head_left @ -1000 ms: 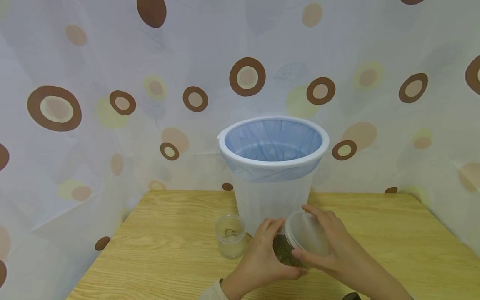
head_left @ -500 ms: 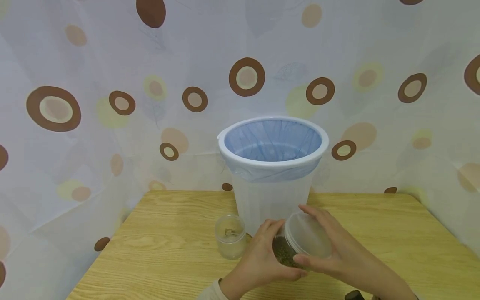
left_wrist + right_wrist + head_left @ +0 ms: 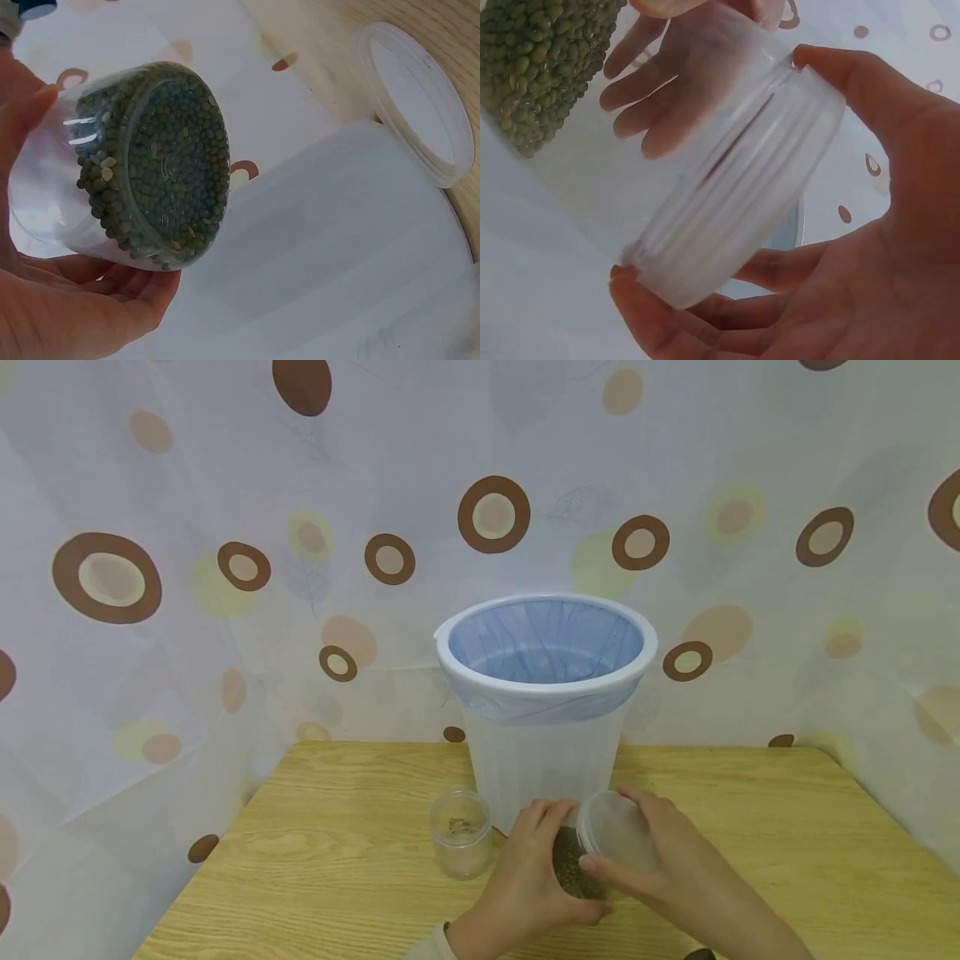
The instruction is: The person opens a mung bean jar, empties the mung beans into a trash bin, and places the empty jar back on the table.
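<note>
A clear plastic jar (image 3: 150, 165) of green mung beans is held tilted above the table. My left hand (image 3: 521, 881) grips its body, with thumb and fingers on opposite sides in the left wrist view. The beans (image 3: 544, 60) are heaped toward the jar's base. At the jar's mouth is a translucent screw lid (image 3: 750, 195), whose rim my right hand (image 3: 667, 860) grips between thumb and fingers. A thin dark line runs between lid and jar in the right wrist view; I cannot tell how tightly the lid sits.
A white bin (image 3: 543, 752) with a blue liner (image 3: 547, 639) stands behind my hands. Left of it on the wooden table (image 3: 337, 827) is a second clear jar (image 3: 461, 835), lidless, with a few bits inside. Another clear lid (image 3: 450, 169) touches the bin's side.
The jar, the lid and my hands have shifted slightly to the right. My right hand has turned a little on the lid. The bin and second jar have not moved.
</note>
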`<act>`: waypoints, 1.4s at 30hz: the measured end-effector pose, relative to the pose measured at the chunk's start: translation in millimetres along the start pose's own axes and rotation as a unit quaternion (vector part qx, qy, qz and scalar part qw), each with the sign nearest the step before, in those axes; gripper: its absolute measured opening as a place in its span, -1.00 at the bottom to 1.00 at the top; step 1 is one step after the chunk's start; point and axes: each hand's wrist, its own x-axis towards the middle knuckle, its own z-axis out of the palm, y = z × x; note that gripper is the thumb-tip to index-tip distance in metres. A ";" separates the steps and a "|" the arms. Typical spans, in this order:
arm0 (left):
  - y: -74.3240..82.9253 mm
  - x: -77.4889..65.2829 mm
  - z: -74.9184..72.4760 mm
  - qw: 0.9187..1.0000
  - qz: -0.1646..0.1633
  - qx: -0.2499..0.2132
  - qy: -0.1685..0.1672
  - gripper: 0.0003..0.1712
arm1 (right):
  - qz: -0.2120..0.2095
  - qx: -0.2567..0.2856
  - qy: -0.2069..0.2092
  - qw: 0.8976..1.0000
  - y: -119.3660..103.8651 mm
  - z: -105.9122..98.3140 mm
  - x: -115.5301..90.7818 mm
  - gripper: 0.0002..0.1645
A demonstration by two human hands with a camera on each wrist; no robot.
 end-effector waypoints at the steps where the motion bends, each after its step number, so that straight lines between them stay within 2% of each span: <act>1: -0.1 0.0 -0.3 1.000 0.001 -0.002 0.000 0.00 | -0.004 0.001 0.005 1.000 0.4 0.0 0.0 0.08; 4: -0.1 0.3 -1.7 1.000 0.000 -0.014 -0.005 -0.01 | -0.018 0.013 0.017 1.000 0.8 -0.2 -0.7 0.06; 13: 0.6 1.5 -5.4 0.996 -0.035 -0.060 -0.051 0.00 | -0.069 0.037 0.024 0.997 4.9 -3.3 -1.9 0.03; 20: -0.7 1.4 -8.5 0.995 -0.026 -0.067 -0.065 0.00 | -0.124 0.020 0.018 0.992 9.4 -6.5 -2.6 0.03; 24: -1.5 1.0 -11.0 0.991 -0.026 -0.099 -0.083 -0.01 | -0.148 0.017 0.002 0.989 11.4 -11.7 -4.0 0.04; 29: -2.0 0.4 -13.2 0.986 -0.030 -0.133 -0.098 -0.02 | -0.157 0.035 -0.016 0.987 9.9 -16.1 -6.7 0.03; 37: -2.3 0.8 -14.2 0.984 -0.023 -0.142 -0.107 -0.02 | -0.183 0.016 -0.007 0.983 7.5 -17.3 -8.3 0.08; 42: -2.3 1.1 -15.6 0.984 -0.018 -0.137 -0.116 -0.01 | -0.218 0.006 0.006 0.976 9.8 -17.5 -8.3 0.14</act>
